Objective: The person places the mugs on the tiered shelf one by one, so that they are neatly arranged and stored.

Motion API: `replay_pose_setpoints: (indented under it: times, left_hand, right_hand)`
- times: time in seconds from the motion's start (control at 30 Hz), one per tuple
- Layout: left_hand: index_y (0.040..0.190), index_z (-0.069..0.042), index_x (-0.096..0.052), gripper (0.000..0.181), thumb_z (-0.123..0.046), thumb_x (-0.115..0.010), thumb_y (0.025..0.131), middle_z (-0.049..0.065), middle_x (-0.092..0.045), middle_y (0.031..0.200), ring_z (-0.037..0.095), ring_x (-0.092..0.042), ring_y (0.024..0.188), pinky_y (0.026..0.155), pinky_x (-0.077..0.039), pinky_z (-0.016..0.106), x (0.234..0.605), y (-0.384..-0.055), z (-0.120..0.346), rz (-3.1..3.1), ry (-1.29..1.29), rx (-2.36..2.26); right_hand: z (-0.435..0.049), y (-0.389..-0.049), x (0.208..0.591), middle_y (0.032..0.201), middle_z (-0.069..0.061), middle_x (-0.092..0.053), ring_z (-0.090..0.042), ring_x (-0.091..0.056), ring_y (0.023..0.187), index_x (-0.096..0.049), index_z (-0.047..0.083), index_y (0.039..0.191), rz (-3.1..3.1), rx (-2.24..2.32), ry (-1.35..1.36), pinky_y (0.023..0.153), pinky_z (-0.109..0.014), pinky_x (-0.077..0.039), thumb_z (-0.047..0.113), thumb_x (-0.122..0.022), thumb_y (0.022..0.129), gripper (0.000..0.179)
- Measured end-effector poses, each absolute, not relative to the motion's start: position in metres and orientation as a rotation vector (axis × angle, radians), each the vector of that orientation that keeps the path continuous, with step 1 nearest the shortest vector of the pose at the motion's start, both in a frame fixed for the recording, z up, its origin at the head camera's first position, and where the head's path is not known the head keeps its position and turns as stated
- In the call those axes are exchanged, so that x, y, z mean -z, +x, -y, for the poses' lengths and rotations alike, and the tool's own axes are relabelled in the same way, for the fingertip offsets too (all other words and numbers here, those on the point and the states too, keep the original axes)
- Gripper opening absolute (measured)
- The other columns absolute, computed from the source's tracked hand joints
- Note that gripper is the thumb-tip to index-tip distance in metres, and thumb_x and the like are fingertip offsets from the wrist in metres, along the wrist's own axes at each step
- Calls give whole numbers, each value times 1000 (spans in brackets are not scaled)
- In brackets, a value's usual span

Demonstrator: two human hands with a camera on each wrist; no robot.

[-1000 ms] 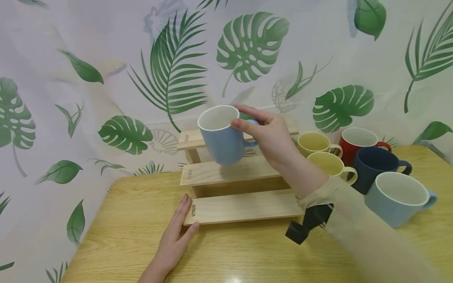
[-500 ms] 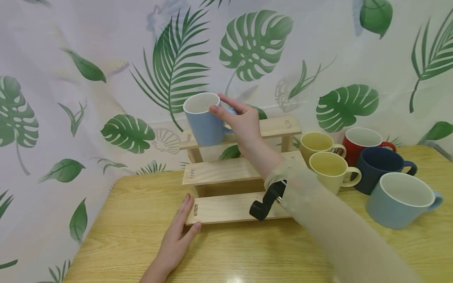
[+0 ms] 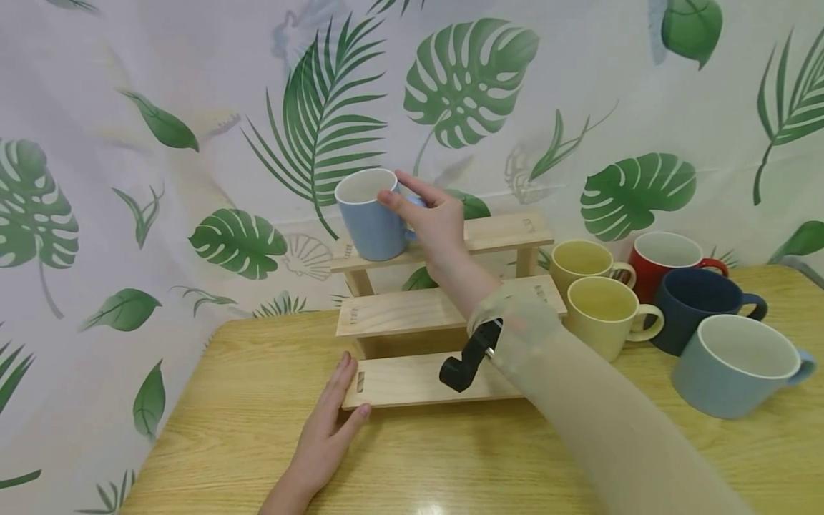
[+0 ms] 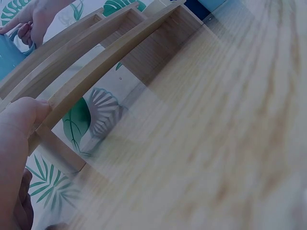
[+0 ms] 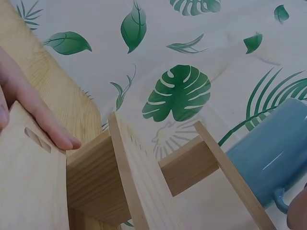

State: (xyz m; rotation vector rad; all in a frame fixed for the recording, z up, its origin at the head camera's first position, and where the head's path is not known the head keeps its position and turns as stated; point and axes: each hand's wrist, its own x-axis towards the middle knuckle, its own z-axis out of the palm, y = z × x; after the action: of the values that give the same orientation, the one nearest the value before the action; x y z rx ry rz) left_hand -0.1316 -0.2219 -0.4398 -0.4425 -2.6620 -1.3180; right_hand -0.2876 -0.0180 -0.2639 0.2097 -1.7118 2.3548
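Note:
A light blue mug (image 3: 373, 222) with a white inside stands upright at the left end of the top tier of a three-tier wooden shelf (image 3: 399, 315). My right hand (image 3: 438, 222) grips it from the right, thumb at the rim and fingers by the handle. In the right wrist view the same mug (image 5: 271, 153) overlaps the top board's edge. My left hand (image 3: 325, 436) holds the left end of the bottom board, thumb on its front edge and fingers along its side. The left wrist view shows that thumb (image 4: 26, 112) against the board.
To the right of the shelf stand two yellow mugs (image 3: 601, 307), a red mug (image 3: 666, 254), a dark blue mug (image 3: 704, 297) and a wide light blue mug (image 3: 737, 365). All sit on a wooden table (image 3: 212, 429). A leaf-print cloth (image 3: 161, 57) hangs behind.
My right hand has carried the light blue mug up, back and left from above the middle tier, then lowered it slightly to the top tier. My left hand keeps its place on the bottom board.

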Motion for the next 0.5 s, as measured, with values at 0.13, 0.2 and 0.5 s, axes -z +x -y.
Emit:
replay_pose_setpoints:
  times: [0.13,0.2,0.5]
  left_hand:
    - [154,-22,-22,66,-36,-55,98,-1,-16,159,15,-13,143,112,-16,50,440,-131,221,2663,-443,1316]
    - [154,-22,-22,66,-36,-55,98,-1,-16,159,15,-13,143,112,-16,50,440,-132,221,2663,-442,1313]
    - [154,-21,-22,66,-36,-54,98,-3,-16,159,16,-14,143,112,-16,49,441,-132,222,2661,-440,1295]
  right_hand:
    - [18,-287,264,127,3,-60,-15,-49,120,-69,17,121,1719,-2349,171,97,-36,-42,24,-83,76,48]
    - [19,-287,264,128,3,-59,-15,-49,120,-69,17,121,1726,-2340,160,96,-37,-42,24,-83,76,48]
    - [16,-286,264,134,3,-55,-15,-47,123,-66,21,126,1846,-2263,170,98,-36,-41,29,-81,78,51]
